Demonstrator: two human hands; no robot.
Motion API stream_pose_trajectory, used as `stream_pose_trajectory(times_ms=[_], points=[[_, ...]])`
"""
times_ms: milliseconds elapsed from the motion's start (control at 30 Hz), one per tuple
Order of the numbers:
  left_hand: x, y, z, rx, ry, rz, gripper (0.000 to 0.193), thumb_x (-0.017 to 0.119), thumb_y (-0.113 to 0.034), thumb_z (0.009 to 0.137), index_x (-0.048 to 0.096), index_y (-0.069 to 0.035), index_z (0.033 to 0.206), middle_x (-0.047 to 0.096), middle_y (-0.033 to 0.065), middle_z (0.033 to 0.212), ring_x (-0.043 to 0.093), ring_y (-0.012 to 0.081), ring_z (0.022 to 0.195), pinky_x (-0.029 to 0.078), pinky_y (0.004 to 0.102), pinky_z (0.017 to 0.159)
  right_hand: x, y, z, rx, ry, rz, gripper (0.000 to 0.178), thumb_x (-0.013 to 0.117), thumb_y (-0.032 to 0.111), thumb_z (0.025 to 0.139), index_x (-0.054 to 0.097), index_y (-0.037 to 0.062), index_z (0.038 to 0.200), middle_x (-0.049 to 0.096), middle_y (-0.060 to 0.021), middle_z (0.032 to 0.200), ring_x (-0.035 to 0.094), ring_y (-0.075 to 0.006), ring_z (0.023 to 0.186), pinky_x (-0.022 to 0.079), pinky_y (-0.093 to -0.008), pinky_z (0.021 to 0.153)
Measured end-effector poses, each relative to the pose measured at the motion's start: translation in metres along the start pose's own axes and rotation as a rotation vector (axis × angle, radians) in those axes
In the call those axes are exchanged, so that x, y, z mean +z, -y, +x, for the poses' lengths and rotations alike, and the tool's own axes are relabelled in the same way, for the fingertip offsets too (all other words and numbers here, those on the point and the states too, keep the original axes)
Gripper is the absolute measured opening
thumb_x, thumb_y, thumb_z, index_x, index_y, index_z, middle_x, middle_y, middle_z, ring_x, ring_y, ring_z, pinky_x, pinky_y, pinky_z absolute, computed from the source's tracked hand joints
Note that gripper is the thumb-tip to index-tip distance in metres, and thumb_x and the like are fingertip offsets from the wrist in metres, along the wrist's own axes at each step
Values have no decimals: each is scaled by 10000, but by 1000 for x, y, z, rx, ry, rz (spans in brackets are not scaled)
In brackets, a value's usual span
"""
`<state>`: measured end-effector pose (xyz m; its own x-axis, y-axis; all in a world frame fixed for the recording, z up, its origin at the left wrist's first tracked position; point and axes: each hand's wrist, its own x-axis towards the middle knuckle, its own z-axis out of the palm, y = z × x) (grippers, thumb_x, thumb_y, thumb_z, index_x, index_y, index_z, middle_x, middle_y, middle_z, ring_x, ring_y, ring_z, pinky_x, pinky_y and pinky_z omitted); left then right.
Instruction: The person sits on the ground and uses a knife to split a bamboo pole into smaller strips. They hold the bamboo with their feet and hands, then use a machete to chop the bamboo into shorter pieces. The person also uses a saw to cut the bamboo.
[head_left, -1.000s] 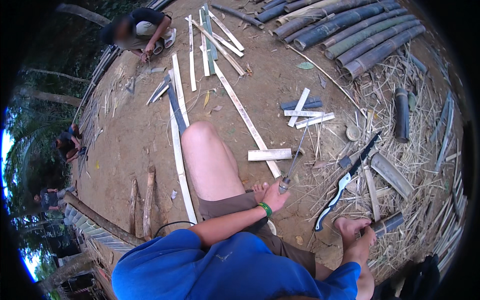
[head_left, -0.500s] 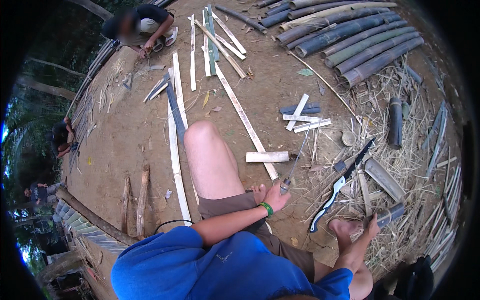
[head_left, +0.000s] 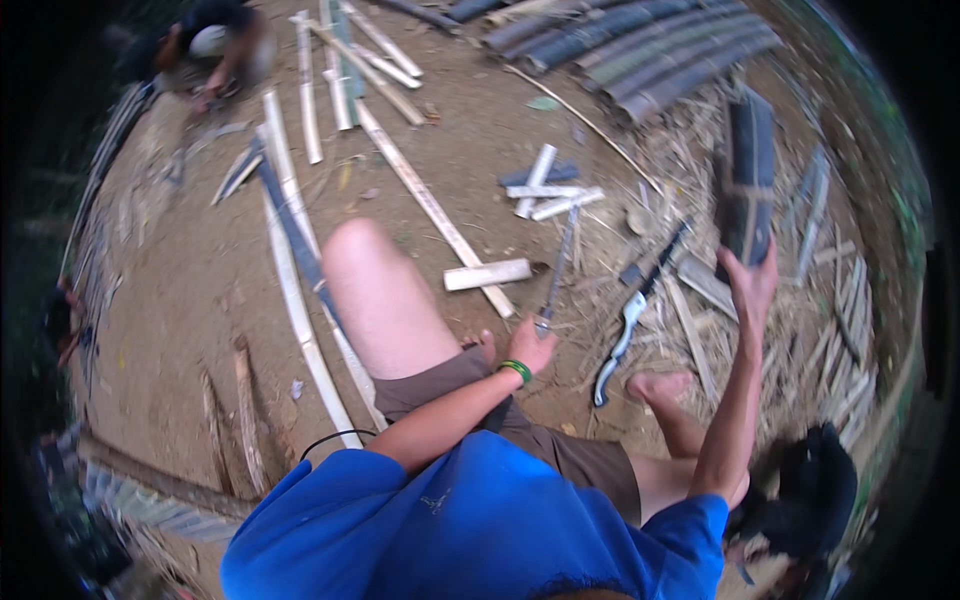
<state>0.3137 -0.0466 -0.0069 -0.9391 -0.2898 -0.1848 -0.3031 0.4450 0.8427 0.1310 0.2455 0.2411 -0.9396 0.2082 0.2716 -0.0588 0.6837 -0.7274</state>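
My left hand [head_left: 532, 345], with a green band at the wrist, is closed round the handle of a long thin-bladed knife [head_left: 560, 265]. Its blade points away from me across the ground. My right hand [head_left: 750, 280] grips the near end of a dark bamboo section [head_left: 752, 160], whose length extends away from me at the right. A pale joint line crosses this section. Between my hands lies a folding saw [head_left: 628, 325] with a white and blue handle and black blade. Left of the knife, a short pale bamboo piece [head_left: 487, 275] rests across a long split strip [head_left: 430, 200].
Bamboo poles [head_left: 650, 55] are stacked at the far right. Shavings and offcuts [head_left: 665, 165] cover the ground there. Short pale slats [head_left: 545, 190] lie crossed ahead. Long strips [head_left: 295, 290] run beside my left knee. Another person [head_left: 215, 45] crouches at the far left.
My right hand has lifted the dark bamboo section and carried it forward, arm now extended. My left hand keeps the knife. The view has shifted, moving the scene left and up.
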Motion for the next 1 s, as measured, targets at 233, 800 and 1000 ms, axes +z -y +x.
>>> stream_pose_trajectory(times_ms=[233,800,1000], points=[[-15,-25,5,-160,156,-31,302,714,-221,809,581,-23,993,668,215,856,665,419,856,506,490,777,-13,138,-34,-303,-153,248,866,922,239,679,465,-1,1374,618,-123,1179,615,-221,1053,480,-358,945],[-21,-17,9,-133,128,34,311,717,-231,796,573,-18,971,655,205,818,655,396,797,502,466,748,41,104,-85,-193,171,-79,976,822,355,680,374,-22,1461,659,-247,1159,720,-366,961,622,-434,871],[-22,-10,13,-115,133,-37,385,728,-271,791,580,10,1007,683,271,886,662,480,891,497,548,808,38,124,-93,-388,-1,237,899,923,269,673,430,18,1381,633,-151,1157,659,-263,1030,532,-395,909]])
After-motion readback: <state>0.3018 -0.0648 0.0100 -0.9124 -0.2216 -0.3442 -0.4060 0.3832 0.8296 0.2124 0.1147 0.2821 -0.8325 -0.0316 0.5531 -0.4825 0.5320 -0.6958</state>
